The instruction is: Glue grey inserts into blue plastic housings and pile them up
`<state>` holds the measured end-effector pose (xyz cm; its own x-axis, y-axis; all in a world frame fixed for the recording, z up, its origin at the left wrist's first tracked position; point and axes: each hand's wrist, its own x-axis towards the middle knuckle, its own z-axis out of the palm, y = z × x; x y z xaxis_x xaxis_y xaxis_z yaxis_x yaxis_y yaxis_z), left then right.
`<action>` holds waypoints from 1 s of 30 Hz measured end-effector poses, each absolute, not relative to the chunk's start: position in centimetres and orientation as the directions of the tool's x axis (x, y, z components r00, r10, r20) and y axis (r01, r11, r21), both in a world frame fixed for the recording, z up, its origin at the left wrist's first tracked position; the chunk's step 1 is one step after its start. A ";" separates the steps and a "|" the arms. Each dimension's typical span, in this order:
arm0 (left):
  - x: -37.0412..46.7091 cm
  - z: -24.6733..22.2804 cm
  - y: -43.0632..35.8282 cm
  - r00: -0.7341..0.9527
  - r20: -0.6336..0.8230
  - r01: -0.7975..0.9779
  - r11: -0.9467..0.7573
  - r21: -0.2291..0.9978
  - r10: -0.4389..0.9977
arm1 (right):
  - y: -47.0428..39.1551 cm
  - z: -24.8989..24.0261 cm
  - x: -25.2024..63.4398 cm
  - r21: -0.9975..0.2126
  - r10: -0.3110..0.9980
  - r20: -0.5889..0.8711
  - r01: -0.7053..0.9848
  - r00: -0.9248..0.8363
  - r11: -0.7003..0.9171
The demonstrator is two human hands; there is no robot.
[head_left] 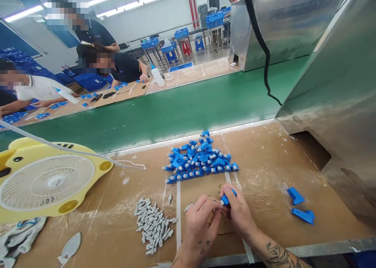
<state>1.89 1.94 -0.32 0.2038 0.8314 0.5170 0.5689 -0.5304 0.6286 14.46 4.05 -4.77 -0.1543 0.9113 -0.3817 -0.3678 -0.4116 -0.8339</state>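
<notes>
My right hand (236, 207) is closed around a small blue plastic part (225, 199) with a whitish tip on its left end. Close against that tip, my left hand (202, 217) has thumb and forefinger pinched together; whatever is between them is hidden. A pile of blue parts with pale tips (195, 156) lies just beyond my hands, its front ones in a row. To the left of my left hand is a heap of small grey pieces (154, 225). Two larger blue pieces (295, 196) rest on the cardboard at the right.
A yellow duck-shaped fan (100, 178) stands at left, near a cloth (20, 236) and a grey leaf-shaped piece (72, 244). A green conveyor belt (176, 109) runs behind the cardboard-covered bench (264, 158). Metal housing (331, 115) bounds the right; a black cable (261, 40) hangs there. People work opposite.
</notes>
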 end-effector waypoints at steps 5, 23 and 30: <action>1.8 -0.9 1.7 0.203 0.469 0.593 -0.489 0.640 0.859 | 3.9 -4.7 13.7 -0.835 0.903 -0.417 -0.351 -0.099 -0.424; -3.6 -0.5 14.2 0.168 0.491 0.757 -0.431 0.492 0.855 | 5.4 -2.4 36.6 -0.594 0.997 -0.022 0.801 0.078 -0.076; -7.6 -1.0 11.0 -0.041 0.474 0.797 -0.257 0.546 0.880 | 5.2 -8.4 36.1 -0.617 0.996 0.085 0.785 -0.006 0.057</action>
